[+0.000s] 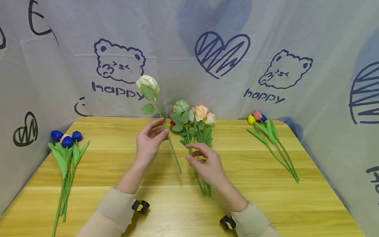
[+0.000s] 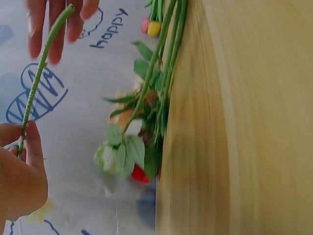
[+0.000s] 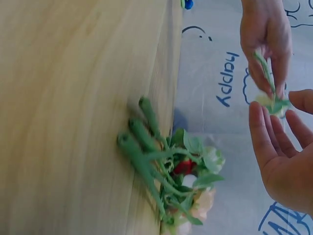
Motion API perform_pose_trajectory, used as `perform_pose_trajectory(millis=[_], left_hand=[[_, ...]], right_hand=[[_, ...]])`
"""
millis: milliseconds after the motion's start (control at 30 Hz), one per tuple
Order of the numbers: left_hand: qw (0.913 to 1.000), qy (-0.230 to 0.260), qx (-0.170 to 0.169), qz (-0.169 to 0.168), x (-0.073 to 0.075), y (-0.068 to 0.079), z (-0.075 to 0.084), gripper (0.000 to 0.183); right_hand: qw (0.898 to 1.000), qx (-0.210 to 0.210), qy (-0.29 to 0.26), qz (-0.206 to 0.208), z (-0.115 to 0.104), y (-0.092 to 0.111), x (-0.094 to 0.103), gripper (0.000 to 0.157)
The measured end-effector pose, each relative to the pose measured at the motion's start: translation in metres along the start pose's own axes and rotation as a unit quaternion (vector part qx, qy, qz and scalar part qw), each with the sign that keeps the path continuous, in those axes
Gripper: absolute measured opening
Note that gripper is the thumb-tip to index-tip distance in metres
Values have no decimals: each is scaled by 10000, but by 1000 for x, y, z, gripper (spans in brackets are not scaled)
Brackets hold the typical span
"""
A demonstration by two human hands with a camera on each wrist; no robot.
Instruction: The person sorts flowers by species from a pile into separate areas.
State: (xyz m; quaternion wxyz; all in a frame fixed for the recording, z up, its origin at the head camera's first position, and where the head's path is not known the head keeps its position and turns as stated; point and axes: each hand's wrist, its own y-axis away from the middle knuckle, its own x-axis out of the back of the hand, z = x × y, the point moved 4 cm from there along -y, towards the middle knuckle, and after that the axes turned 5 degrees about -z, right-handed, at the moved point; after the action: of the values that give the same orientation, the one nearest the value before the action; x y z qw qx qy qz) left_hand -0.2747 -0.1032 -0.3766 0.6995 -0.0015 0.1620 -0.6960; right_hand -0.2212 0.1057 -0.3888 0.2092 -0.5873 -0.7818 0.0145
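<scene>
My left hand (image 1: 149,144) pinches the green stem of a white artificial rose (image 1: 148,84) between thumb and fingers. The rose leans up and to the left in the head view, its stem end pointing down to the right, and that end shows large in the left wrist view. My right hand (image 1: 208,163) holds nothing; its fingers are loosely bent, thumb apart, over the stems of a bunch of roses (image 1: 200,112) on the table. This bunch has peach, pale green, white and red blooms. In the right wrist view the bunch's stem ends (image 3: 126,142) face the camera.
Blue and pale pink tulips (image 1: 67,141) lie at the left of the wooden table (image 1: 118,204). On the right lie yellow, pink and blue tulips (image 1: 257,116). A pale printed cloth (image 1: 177,59) hangs behind the table and along both sides.
</scene>
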Motion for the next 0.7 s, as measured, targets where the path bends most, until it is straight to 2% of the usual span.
perform_pose_trajectory(millis=[200, 300, 700], left_hand=[[9998, -21, -109, -189, -19, 1, -8, 44], [9994, -78, -158, -288, -24, 3, -12, 43], [9967, -618, -250, -456, -26, 9, -20, 39]], right_hand=[[9994, -205, -43, -281, 3, -2, -10, 33], [9988, -363, 44, -315, 4, 0, -11, 32], [9968, -543, 113, -578, 10, 0, -18, 28]])
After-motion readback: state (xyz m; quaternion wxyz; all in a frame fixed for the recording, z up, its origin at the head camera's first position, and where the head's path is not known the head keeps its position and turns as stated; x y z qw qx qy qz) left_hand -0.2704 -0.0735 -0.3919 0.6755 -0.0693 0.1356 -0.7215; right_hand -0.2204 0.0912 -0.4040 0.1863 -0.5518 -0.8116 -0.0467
